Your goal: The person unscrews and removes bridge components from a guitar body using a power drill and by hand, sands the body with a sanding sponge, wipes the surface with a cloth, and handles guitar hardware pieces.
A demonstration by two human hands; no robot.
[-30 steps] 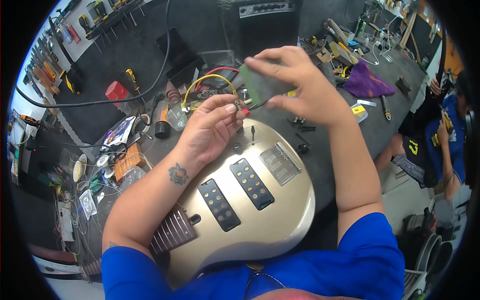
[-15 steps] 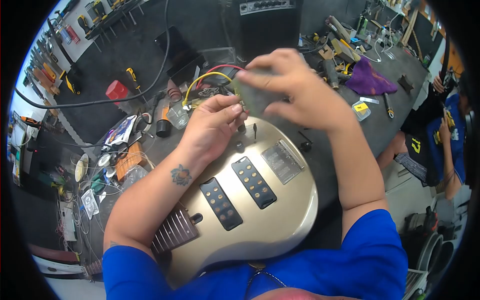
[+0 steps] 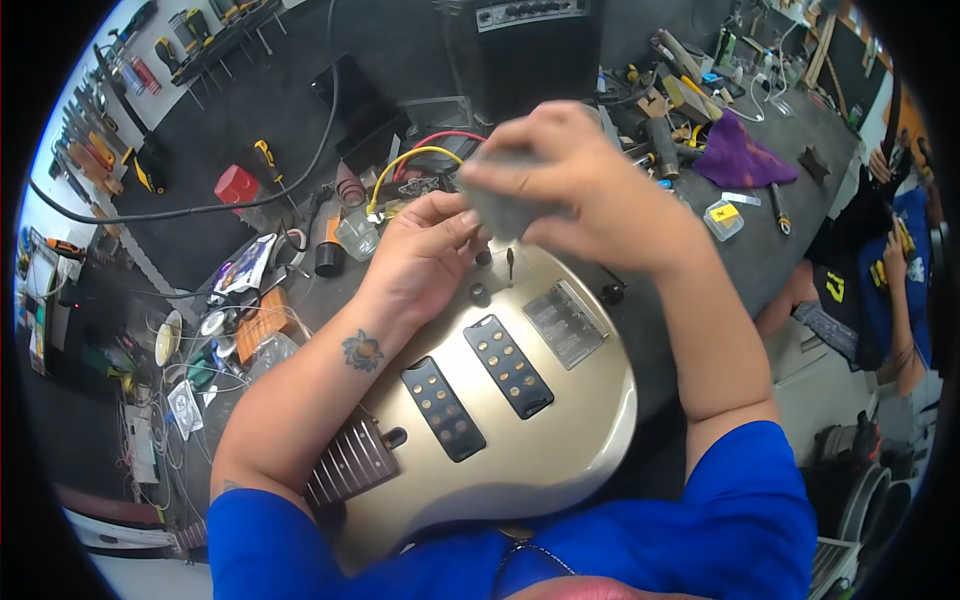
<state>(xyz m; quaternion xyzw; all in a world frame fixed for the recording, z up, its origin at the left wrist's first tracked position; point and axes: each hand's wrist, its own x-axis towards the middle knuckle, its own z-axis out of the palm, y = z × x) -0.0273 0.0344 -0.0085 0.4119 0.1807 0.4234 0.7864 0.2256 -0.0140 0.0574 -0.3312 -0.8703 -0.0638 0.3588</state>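
Note:
Above the upper edge of a gold guitar body (image 3: pixel 560 430), my left hand (image 3: pixel 425 255) is closed in a pinch around a small part that is mostly hidden. My right hand (image 3: pixel 590 195) grips a flat grey-green pad (image 3: pixel 505 195), blurred by motion, against the fingertips of my left hand. Two dark pickups (image 3: pixel 508 367) and a metal bridge plate (image 3: pixel 567 325) sit on the guitar. Behind my left hand arch a yellow cable (image 3: pixel 405 158) and a red cable (image 3: pixel 445 136).
A black amplifier (image 3: pixel 535 60) stands at the back. To the right lie a purple cloth (image 3: pixel 740 155) and a small clear box with a yellow label (image 3: pixel 723 220). A red-capped container (image 3: pixel 238 185) is at left. Another person's arm (image 3: pixel 900 300) shows at far right.
My right hand and the pad have moved left and now cover more of my left fingertips. The red tip seen earlier at my left fingers is now hidden.

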